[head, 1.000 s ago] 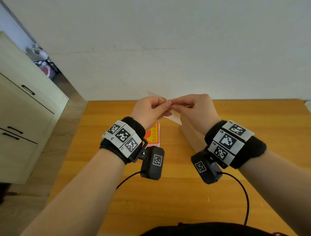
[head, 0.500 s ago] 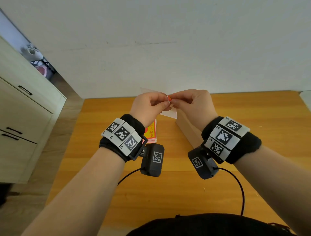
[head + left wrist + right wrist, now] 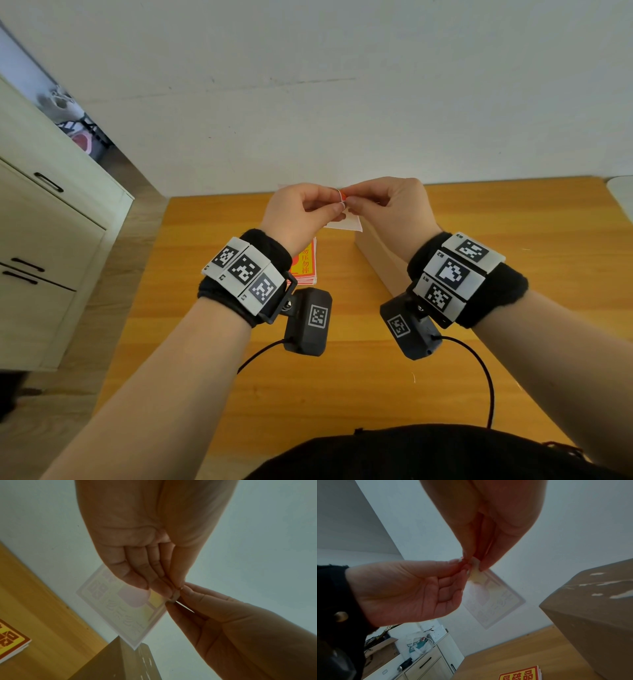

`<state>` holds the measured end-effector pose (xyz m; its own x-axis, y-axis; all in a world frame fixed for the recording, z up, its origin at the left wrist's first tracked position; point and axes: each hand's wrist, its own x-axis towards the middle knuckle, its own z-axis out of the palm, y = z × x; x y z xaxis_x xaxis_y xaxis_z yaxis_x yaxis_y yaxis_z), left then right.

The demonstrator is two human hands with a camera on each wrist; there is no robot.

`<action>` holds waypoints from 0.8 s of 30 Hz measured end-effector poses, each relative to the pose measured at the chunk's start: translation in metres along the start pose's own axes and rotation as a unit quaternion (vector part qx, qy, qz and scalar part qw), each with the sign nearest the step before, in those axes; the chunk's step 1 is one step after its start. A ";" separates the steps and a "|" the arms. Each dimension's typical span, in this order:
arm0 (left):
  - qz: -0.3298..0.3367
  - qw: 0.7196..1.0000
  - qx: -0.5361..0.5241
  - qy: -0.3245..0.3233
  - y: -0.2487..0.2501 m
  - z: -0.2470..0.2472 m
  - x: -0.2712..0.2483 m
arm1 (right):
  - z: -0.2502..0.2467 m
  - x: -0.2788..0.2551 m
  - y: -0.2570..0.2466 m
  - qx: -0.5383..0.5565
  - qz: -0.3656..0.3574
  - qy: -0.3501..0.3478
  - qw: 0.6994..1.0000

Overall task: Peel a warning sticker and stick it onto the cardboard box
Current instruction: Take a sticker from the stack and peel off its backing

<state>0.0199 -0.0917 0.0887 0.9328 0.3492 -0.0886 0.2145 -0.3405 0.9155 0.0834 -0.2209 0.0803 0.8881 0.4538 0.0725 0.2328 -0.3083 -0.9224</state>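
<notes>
Both hands are raised above the wooden table and hold one warning sticker sheet between them, its white back toward me. My left hand pinches a corner of the sheet with thumb and fingers. My right hand pinches the same corner, where a small flap is curled up and a bit of red shows. The cardboard box lies on the table below the right hand, seen also as the box in the right wrist view. A stack of red and yellow stickers lies under the left wrist.
A white wall rises right behind the table's far edge. A pale cabinet with dark handles stands to the left. Black cables trail from the wrist cameras over the near table. A white object sits at the far right edge.
Both hands have risen slightly with the sheet, staying together. A red speck of the sticker now shows at the pinched corner, where only white paper showed a second ago.
</notes>
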 end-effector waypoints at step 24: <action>0.027 0.998 0.058 0.013 0.002 0.000 -0.006 | -0.001 -0.008 -0.005 -0.025 -0.005 -0.022 0.999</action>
<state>0.0151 -0.0946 0.0911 0.9364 0.3498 -0.0282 0.1973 -0.4583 0.8666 0.0758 -0.2243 0.0845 0.8682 0.4921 0.0636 0.2611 -0.3441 -0.9019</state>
